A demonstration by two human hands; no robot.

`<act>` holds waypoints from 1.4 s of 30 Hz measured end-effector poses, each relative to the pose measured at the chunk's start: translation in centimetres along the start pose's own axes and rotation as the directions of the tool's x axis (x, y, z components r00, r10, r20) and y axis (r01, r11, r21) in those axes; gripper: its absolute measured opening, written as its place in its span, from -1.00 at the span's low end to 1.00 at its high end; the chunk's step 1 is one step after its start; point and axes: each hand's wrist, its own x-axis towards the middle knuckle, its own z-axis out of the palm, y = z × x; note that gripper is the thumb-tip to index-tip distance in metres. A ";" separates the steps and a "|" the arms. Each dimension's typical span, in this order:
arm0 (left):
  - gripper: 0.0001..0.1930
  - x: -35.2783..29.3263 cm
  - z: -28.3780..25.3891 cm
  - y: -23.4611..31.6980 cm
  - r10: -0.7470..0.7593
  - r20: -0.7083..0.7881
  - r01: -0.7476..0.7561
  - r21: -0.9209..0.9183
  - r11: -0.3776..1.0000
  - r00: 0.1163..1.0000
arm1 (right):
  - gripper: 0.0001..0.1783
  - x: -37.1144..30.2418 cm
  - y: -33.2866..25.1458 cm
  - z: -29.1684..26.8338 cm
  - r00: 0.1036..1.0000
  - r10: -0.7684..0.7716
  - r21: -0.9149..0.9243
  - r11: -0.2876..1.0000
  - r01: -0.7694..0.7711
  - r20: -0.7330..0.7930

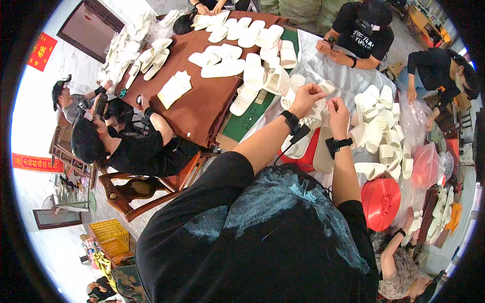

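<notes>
My left hand and my right hand are raised close together over the plastic-covered table. The fingers of each are pinched, and whatever lies between them is too small to make out. Under and around them are white slippers; a pale slipper shows just beyond my left hand. Between my forearms, a pale slipper sole lies against red plastic. Beside my right hand spreads a heap of white slippers.
A round red plastic bundle sits right of my right forearm. Rows of white slippers cover part of the brown tabletop, with paper sheets among them. Several people sit around the tables. A wooden chair stands at left.
</notes>
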 end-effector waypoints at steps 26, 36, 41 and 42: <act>-0.89 -0.4 -0.1 0.3 -0.105 0.061 0.111 -0.106 0.988 0.993 | -0.84 0.0 -0.2 -0.2 1.000 -0.012 0.152 0.988 0.015 -0.019; -0.87 -0.3 -0.6 -0.3 -0.111 0.130 0.128 -0.130 0.983 0.985 | -0.85 -0.1 -0.7 -0.4 0.999 0.017 0.125 0.992 -0.020 0.029; -0.88 -0.4 -0.3 0.0 -0.130 0.121 0.145 -0.128 0.981 0.984 | -0.85 -0.1 -0.7 -0.2 0.999 0.018 0.121 0.992 -0.021 0.028; -0.88 -0.4 -0.2 -0.1 -0.132 0.124 0.147 -0.128 0.981 0.983 | -0.85 -0.1 -0.7 -0.1 1.000 0.000 0.119 0.993 -0.003 0.029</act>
